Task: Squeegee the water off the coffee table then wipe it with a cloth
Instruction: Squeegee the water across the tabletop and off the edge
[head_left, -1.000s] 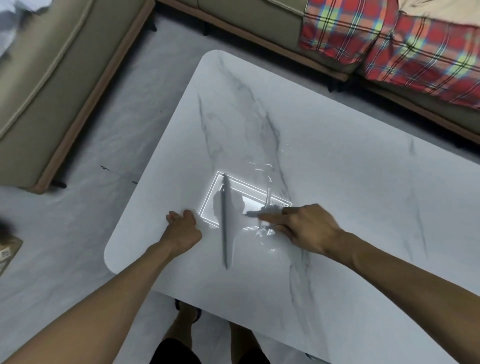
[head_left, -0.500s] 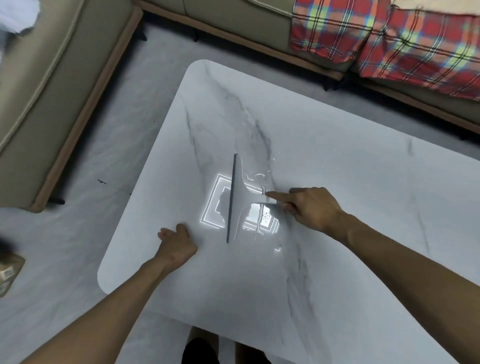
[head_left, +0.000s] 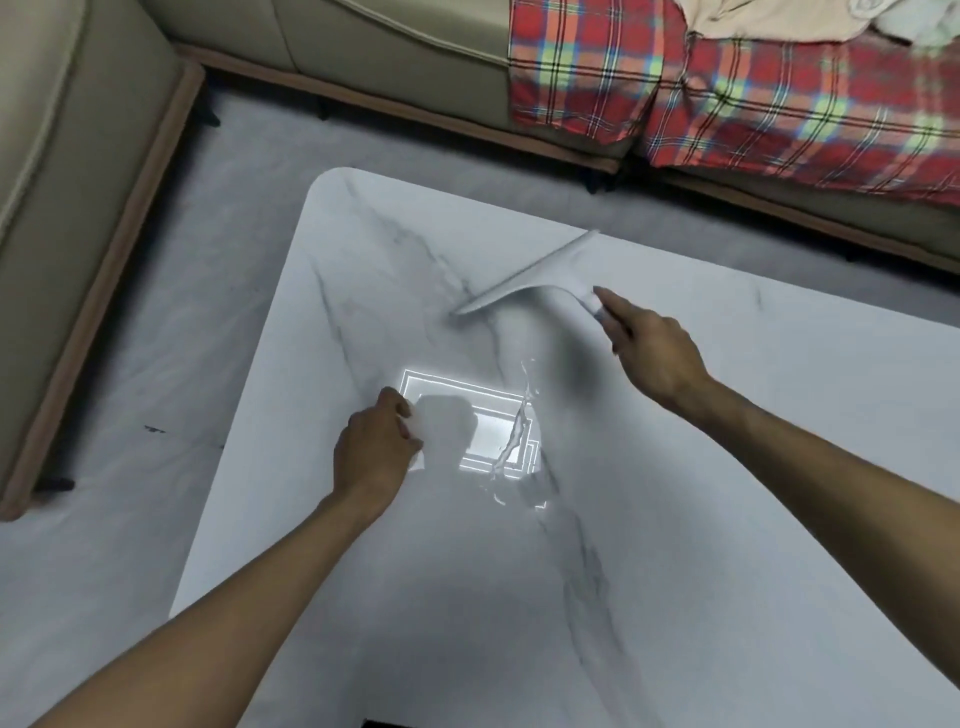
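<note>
With the squeegee (head_left: 524, 280) clasped by its handle in the right hand (head_left: 652, 349) near the coffee table's (head_left: 779, 415) far edge and the left hand (head_left: 371, 449) curled, apparently on a pale cloth, the blade is best laid flat beyond the streak of water (head_left: 514, 436) and drawn evenly through it.

Grey squeegee (head_left: 524, 283) tilted over wet marble coffee table (head_left: 675, 519).

My right hand (head_left: 657, 356) grips the squeegee (head_left: 530, 278) over the marble worktop (head_left: 727, 519); my left hand (head_left: 371, 449) rests beside streaked water (head_left: 514, 439).
</note>
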